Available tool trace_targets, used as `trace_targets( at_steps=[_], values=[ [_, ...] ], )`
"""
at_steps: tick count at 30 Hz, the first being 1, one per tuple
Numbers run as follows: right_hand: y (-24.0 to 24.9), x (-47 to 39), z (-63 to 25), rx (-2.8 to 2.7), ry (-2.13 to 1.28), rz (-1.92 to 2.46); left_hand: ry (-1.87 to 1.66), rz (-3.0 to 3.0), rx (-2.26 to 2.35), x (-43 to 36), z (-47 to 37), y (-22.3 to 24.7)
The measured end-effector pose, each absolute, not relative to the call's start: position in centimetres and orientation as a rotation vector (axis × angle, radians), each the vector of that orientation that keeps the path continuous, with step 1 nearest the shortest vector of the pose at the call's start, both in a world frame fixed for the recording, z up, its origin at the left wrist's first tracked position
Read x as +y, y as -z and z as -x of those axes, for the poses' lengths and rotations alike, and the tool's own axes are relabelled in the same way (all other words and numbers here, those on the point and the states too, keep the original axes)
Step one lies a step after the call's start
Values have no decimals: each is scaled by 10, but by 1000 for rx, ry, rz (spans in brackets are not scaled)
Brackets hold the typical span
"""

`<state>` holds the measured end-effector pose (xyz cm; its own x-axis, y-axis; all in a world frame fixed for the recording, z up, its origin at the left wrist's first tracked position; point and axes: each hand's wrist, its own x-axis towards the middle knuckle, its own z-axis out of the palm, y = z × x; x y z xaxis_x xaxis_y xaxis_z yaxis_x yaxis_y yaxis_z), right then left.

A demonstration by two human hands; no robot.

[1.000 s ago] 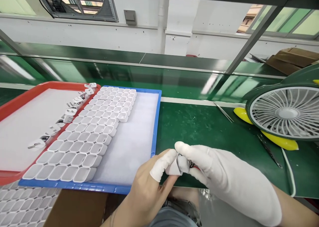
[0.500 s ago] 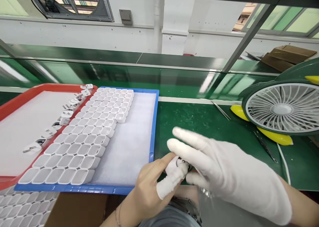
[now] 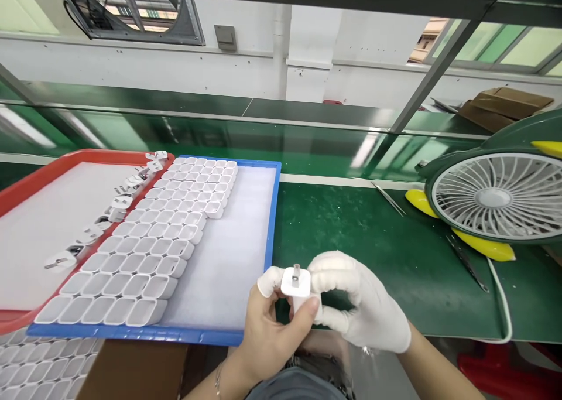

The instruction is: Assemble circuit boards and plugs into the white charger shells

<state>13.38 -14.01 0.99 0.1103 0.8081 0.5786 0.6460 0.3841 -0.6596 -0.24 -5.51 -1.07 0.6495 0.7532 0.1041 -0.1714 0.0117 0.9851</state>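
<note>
Right at the near edge of the bench, both hands meet over one small part: the left hand [image 3: 272, 330], bare but for a white finger cot, and the right hand [image 3: 364, 306], fully gloved in white, pinch a white charger plug [image 3: 298, 289] between them. Left thumb and forefinger close on its body from the left and below; the gloved fingers curl in and press on its right side. The plug's face points up and away, with metal prongs showing on top. It is held just above the green bench mat [image 3: 377, 253], near the front right corner of the blue tray [image 3: 274, 212]. On that tray's white foam, rows of empty white shells [image 3: 149, 242] stand packed together, open ends up, filling the left part only. Left of it, overlapping its edge, sits the red tray [image 3: 26, 183], with a line of loose pronged plug parts [image 3: 109, 212] along its right rim. Off to the right, a green and yellow desk fan [image 3: 500, 198] faces this way, tweezers [image 3: 389, 198] lying just beside its foot. Farther back runs a glossy green conveyor [image 3: 263, 136].
</note>
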Motion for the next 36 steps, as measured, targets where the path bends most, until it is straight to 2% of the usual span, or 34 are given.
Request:
trace_targets(
  at_steps=[4,10,24,27,31,34,36],
  values=[
    [-6,-139,-135,-1469,-263,1433,-543,-1089,636,-49,-8,4],
    [25,-131,-131,-1106,-649,1483,-344,-712,662,-31,-23,-3],
    [31,-137,-126,-1180,-693,1432,-419,-632,612,-33,-22,-2],
    [25,-127,-126,-1186,-555,1529,-460,-689,647,-43,-24,5],
    [17,-115,-120,-1242,-102,1753,-498,-749,726,-63,-28,18],
    [12,-113,-122,-1278,-52,1842,-461,-769,718,-71,-27,24],
    [8,-114,-135,-1236,-29,2073,-402,-812,686,-73,-25,23]
  ],
)
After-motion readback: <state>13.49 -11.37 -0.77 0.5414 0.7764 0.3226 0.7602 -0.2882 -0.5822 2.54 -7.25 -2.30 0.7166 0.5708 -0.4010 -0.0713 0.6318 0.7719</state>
